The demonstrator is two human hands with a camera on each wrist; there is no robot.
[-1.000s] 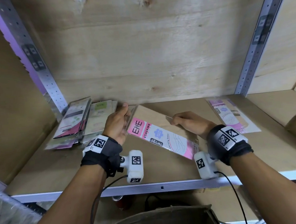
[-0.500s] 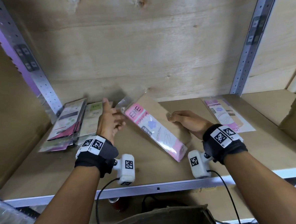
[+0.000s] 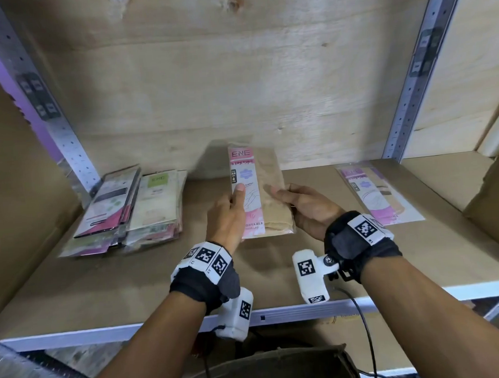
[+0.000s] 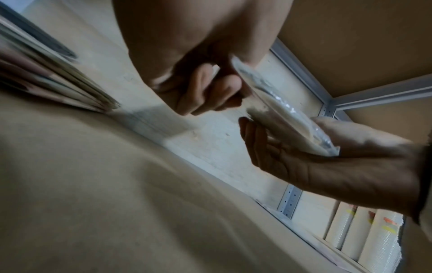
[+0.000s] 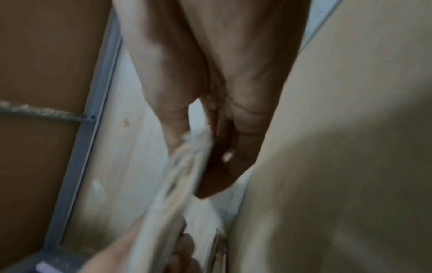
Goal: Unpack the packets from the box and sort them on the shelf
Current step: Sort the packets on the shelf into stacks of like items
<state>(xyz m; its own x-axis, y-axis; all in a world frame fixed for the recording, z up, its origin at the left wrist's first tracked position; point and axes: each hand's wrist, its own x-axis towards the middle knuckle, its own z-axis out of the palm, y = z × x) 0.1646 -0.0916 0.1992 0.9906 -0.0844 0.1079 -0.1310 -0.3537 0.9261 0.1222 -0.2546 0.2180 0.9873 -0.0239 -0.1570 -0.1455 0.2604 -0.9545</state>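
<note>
A pink and beige stocking packet (image 3: 257, 188) is held lengthwise just above the middle of the shelf board (image 3: 102, 279). My left hand (image 3: 234, 203) grips its left edge, thumb on the printed front. My right hand (image 3: 285, 199) pinches its right edge, thumb on top and fingers beneath. In the left wrist view my left hand (image 4: 210, 92) curls its fingers under the packet (image 4: 282, 114), with the right hand (image 4: 304, 162) supporting the near end. In the right wrist view the right hand (image 5: 222, 140) clasps the blurred packet (image 5: 177, 184).
A stack of several sorted packets (image 3: 132, 207) lies at the shelf's left end. A single pink packet (image 3: 374, 193) lies flat at the right. Cardboard boxes (image 3: 496, 191) flank the right side, and metal uprights (image 3: 411, 91) frame the plywood back. A brown container (image 3: 268, 369) sits below the shelf.
The packet has turned from a diagonal tilt to point straight at the back wall. My left hand, which had let go half a second ago, grips its left edge again.
</note>
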